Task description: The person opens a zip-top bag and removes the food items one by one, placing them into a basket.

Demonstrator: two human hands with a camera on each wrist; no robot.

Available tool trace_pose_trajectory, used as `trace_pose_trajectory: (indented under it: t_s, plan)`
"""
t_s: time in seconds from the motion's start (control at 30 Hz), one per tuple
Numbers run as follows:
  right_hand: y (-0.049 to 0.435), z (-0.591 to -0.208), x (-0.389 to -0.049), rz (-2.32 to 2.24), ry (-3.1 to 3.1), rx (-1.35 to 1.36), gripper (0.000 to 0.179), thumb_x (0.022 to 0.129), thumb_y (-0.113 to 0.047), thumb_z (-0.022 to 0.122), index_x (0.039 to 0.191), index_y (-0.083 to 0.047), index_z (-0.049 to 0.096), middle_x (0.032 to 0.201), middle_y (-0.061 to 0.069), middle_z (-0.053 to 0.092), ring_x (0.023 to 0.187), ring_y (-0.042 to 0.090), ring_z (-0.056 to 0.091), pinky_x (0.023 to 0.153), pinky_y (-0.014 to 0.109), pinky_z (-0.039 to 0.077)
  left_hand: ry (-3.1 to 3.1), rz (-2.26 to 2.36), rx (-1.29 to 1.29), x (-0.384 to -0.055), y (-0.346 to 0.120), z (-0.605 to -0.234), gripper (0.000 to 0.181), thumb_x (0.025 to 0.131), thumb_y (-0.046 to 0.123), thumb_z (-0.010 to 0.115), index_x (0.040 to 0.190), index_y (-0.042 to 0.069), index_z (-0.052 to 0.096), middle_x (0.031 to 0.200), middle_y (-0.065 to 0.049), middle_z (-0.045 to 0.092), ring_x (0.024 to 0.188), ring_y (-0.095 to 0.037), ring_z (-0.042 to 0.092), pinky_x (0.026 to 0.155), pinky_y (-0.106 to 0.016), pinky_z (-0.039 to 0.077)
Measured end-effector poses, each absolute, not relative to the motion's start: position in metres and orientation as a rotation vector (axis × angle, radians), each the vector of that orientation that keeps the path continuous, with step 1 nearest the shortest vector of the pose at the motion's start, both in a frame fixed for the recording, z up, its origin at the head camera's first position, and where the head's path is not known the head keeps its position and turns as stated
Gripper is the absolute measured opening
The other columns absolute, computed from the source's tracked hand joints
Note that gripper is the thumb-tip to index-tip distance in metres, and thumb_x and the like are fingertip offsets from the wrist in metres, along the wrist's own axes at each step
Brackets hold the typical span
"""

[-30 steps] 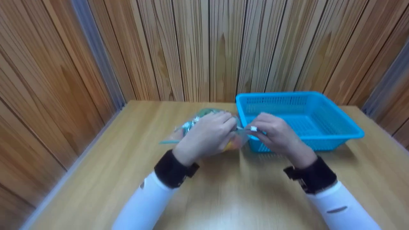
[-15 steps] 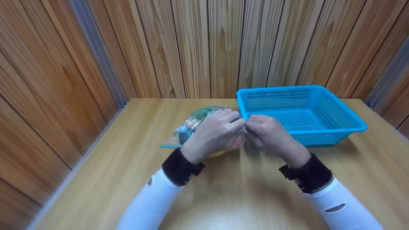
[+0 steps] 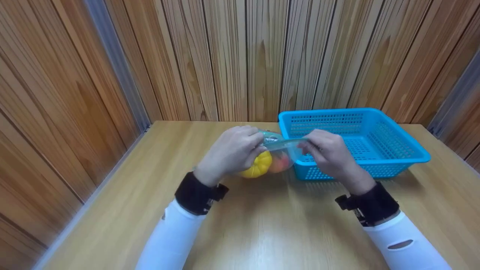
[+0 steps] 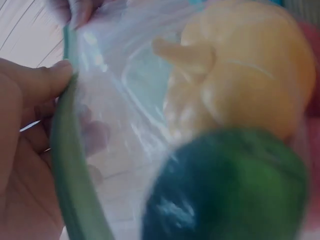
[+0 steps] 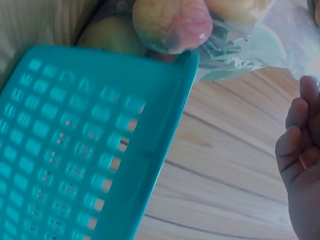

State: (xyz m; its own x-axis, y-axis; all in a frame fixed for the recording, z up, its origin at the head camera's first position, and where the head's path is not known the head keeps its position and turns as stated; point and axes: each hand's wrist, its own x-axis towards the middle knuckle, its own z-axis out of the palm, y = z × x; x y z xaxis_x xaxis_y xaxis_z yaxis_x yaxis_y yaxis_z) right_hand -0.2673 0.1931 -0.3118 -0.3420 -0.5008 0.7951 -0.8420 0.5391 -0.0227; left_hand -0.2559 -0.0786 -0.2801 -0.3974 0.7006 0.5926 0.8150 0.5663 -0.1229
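Observation:
A clear zip bag (image 3: 294, 152) with a green zip strip is stretched between both hands in the head view. My left hand (image 3: 234, 152) pinches the strip at its left end; thumb and fingers show on the strip (image 4: 75, 170) in the left wrist view. My right hand (image 3: 330, 153) pinches the strip's other end, beside the basket. Inside the bag are a yellow pumpkin-shaped piece (image 3: 260, 165) and a pinkish-red, peach-like fruit (image 3: 280, 162). A dark green rounded piece (image 4: 230, 185) fills the front of the left wrist view. The left hand hides part of the bag.
A blue perforated plastic basket (image 3: 360, 162) stands at the back right, its left wall right beside the bag. The wooden table (image 3: 270, 228) ends at a wood-plank wall (image 3: 262, 60) behind, with another wall on the left.
The hands were close together at the strip half a second ago; now they are apart, left hand further left and right hand further right. The strip between them and the yellow piece show more.

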Motion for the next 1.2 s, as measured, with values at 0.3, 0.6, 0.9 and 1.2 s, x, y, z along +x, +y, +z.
trace_pose_trajectory:
  t_s: [0.3,0.6,0.9,1.2]
  plan:
    - [0.207,-0.311,-0.274,0.588,-2.025,0.970,0.012,0.090,0.003,0.067,0.080,-0.002,0.065,0.069,0.005,0.064,0.062,0.014,0.057,0.061,0.017,0.044,-2.237,-0.254,-1.097,-0.256,-0.097,-0.270,0.010,0.087,0.013,0.067,0.079,0.008,0.064,0.074,-0.002,0.060,0.070,-0.018,0.050,0.065,-0.028,0.044]
    - [0.208,-0.313,-0.276,0.709,-2.115,0.762,0.025,0.098,-0.007,0.061,0.073,-0.002,0.063,0.065,0.005,0.063,0.060,0.016,0.058,0.060,0.013,0.039,-2.184,-0.239,-1.016,-0.255,-0.114,-0.265,0.005,0.083,0.012,0.069,0.081,0.009,0.066,0.076,-0.001,0.063,0.071,-0.018,0.052,0.065,-0.029,0.044]
    - [0.210,-0.319,-0.276,0.790,-2.107,0.722,0.009,0.097,-0.008,0.062,0.092,-0.002,0.067,0.071,0.004,0.064,0.062,0.009,0.050,0.058,0.016,0.038,-2.118,-0.216,-0.974,-0.253,-0.125,-0.265,0.005,0.085,0.012,0.070,0.082,0.009,0.067,0.079,-0.001,0.066,0.072,-0.018,0.053,0.065,-0.028,0.044]
    - [0.186,-0.318,-0.263,0.566,-1.734,0.927,0.039,0.092,-0.038,0.068,0.109,-0.003,0.071,0.101,0.016,0.066,0.096,0.033,0.057,0.089,0.031,0.044,-2.053,-0.175,-1.060,-0.247,-0.117,-0.269,0.009,0.085,0.011,0.067,0.079,0.010,0.061,0.075,0.000,0.058,0.069,-0.016,0.049,0.061,-0.026,0.039]
